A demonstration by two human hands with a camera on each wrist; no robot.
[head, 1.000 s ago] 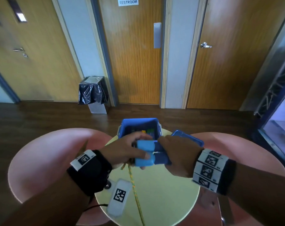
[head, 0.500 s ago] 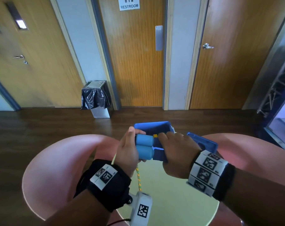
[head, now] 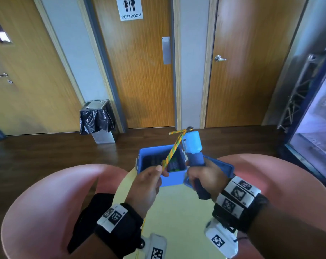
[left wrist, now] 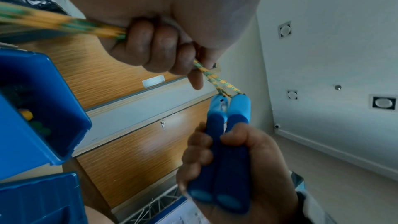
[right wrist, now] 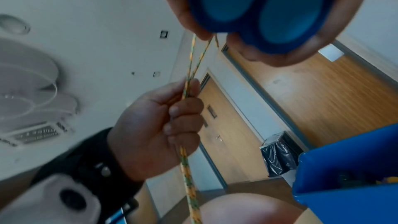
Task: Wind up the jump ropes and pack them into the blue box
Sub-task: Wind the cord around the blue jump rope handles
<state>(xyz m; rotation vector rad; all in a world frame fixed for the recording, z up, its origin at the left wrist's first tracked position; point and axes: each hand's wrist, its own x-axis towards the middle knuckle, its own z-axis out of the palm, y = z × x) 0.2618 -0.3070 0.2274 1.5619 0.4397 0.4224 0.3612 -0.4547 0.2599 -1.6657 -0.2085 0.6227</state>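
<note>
Your left hand (head: pixel 146 181) sits over the left part of the round tabletop (head: pixel 177 212), fingers curled round the doubled yellow-and-green rope (head: pixel 172 153). Both strands run through your fist, as the right wrist view shows plainly, and the slack drops below your hand and out of sight past the near edge of the tabletop. From your fist the rope climbs to the right, taut, up to the tops of the two blue handles (head: pixel 194 148).

Behind the rope, at the far edge of the tabletop, stands the blue box (head: pixel 175 179), open, with something dark and a few bright bits already inside. Its lid (head: pixel 222 166) hangs open to the right, behind your right wrist.

Your right hand (head: pixel 204 175) is wrapped firmly round both handles, held side by side and upright, light-blue ends on top, in front of the box's right corner.

You look to be at the start of winding: handles paired, rope gathered, no turns on the handles yet. Next, judging by this, you want to carry the doubled rope round the handles with your left hand, keeping it taut and feeding slack through your fist. Keep the handles squeezed together so that they do not splay. The box is just behind, ready for the bundle.
</note>
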